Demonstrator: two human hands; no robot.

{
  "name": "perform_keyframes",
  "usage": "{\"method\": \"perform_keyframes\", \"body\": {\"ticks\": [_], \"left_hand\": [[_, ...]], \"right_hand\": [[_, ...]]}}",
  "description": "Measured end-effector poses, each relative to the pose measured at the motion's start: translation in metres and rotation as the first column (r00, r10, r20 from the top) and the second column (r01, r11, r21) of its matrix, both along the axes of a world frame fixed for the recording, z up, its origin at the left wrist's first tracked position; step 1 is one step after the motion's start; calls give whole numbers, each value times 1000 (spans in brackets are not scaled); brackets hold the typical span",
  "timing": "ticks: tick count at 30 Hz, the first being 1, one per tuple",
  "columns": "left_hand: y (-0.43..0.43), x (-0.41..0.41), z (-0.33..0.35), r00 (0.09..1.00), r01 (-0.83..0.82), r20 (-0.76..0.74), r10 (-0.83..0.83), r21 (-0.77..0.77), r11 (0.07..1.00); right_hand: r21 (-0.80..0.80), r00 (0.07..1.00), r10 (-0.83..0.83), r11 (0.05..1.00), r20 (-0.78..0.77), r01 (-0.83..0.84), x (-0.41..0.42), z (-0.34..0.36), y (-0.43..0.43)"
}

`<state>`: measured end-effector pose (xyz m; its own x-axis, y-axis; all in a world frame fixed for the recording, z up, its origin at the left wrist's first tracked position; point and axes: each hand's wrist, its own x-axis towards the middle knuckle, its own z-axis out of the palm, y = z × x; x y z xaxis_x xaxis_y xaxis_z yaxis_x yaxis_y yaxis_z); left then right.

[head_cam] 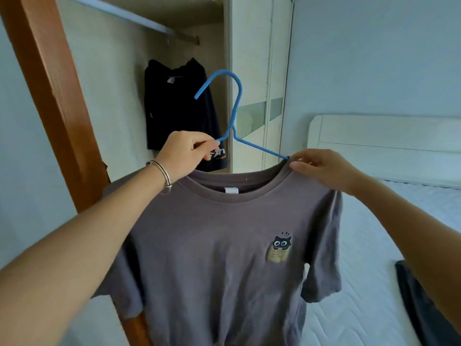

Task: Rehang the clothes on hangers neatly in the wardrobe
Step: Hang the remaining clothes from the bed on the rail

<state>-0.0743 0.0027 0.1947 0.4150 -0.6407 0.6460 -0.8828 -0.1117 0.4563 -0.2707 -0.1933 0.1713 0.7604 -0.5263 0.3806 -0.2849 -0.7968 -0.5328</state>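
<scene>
Both hands pinch blue wire hanger (235, 113) inside soft grey T-shirt (224, 245).

The blue hanger (236, 113) vanishes on both sides: its left arm sits behind the left hand (185, 152), its right arm slips into the collar of the grey T-shirt (224, 245). The shirt's hem runs off the bottom edge. The dark garment (174, 106) behind hides its own hanger; its print is half covered.
</scene>
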Motion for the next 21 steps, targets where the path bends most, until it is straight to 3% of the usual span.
{"method": "perform_keyframes", "body": {"ticks": [10, 14, 16, 19, 21], "left_hand": [[-102, 122, 5, 995, -86, -58, 81, -93, 992], [-122, 152, 19, 979, -192, 5, 205, -332, 924], [-128, 164, 24, 975, -221, -69, 212, -419, 881], [-142, 174, 31, 948, -90, -317, 9, -239, 967], [-154, 183, 41, 895, 7, -435, -99, -209, 978]], "right_hand": [[-179, 999, -22, 983, 44, 30, 103, 15, -65], [-172, 987, -27, 984, 157, 54, 156, 30, -82], [-170, 982, -21, 984, 187, 53, 182, 39, -86], [-189, 972, 15, 981, 236, 30, 223, 58, -86], [-218, 963, 51, 976, 264, 9, 255, 73, -78]]}}
